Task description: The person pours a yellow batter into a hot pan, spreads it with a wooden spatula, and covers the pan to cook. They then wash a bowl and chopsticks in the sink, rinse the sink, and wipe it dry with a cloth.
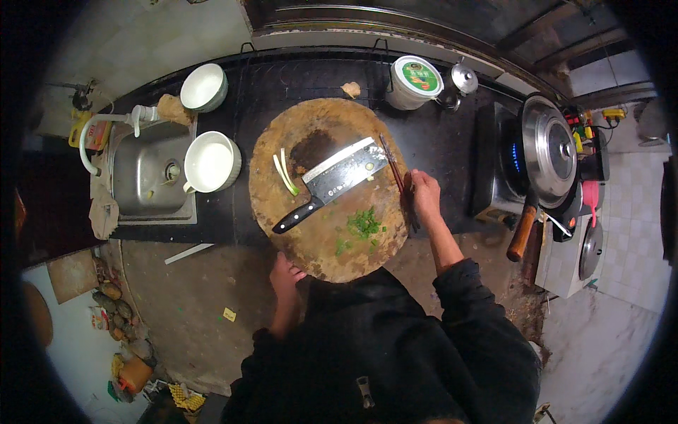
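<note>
A round wooden chopping board (328, 254) lies before me. On it rests a cleaver (344, 172) with a black handle (297, 214), its blade slanting up to the right. Scallion stalks (284, 172) lie left of the blade; chopped scallion greens (364, 223) are below it. Dark chopsticks (393, 161) lie along the board's right edge, and my right hand (424, 193) is beside them, fingers curled at the rim; whether it grips them is unclear. My left hand (286, 273) is at the board's lower left edge, partly hidden, its grip not clear.
At left are a steel sink (151, 169), a white bowl (204, 87) and a white handled cup (212, 161). A lidded white tub (416, 82) stands at the back. At right, a lidded wok (551, 151) sits over a blue flame, its wooden handle (523, 233) jutting towards me.
</note>
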Tool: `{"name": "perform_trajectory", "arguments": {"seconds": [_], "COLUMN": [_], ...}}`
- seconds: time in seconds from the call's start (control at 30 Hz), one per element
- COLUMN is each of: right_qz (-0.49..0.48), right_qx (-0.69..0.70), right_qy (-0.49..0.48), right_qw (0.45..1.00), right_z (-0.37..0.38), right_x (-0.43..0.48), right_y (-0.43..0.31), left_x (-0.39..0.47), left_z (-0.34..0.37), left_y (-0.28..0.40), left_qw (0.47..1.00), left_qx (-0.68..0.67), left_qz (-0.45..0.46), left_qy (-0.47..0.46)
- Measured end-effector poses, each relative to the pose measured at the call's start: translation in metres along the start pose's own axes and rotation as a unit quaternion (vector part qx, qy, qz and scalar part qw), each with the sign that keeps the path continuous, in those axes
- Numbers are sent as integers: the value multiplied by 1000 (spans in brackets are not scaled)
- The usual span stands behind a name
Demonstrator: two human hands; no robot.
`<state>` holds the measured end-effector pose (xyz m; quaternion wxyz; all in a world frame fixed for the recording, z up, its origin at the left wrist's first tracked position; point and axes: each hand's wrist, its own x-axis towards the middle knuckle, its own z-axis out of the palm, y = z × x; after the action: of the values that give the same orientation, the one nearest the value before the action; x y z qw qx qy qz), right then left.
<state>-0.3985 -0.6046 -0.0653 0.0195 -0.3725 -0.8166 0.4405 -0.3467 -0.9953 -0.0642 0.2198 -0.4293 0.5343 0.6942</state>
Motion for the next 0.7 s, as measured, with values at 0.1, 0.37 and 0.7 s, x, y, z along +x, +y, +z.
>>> {"name": "perform_trajectory", "arguments": {"seconds": [0.1, 0.37, 0.7], "right_qz": [1, 13, -243], "right_qx": [14, -6, -142], "right_qy": [23, 20, -45], "right_qw": [1000, 1000, 959], "right_z": [1, -1, 19], "right_x": [-7, -18, -170], "right_y": [-19, -35, -8], "left_x": [0, -12, 2], "left_z": [-1, 13, 50], "left_y": [11, 18, 90], "left_qw": [1000, 999, 563], "left_qx": [18, -14, 553], "left_qz": [-9, -7, 614], "left_qy": [-19, 37, -5]}}
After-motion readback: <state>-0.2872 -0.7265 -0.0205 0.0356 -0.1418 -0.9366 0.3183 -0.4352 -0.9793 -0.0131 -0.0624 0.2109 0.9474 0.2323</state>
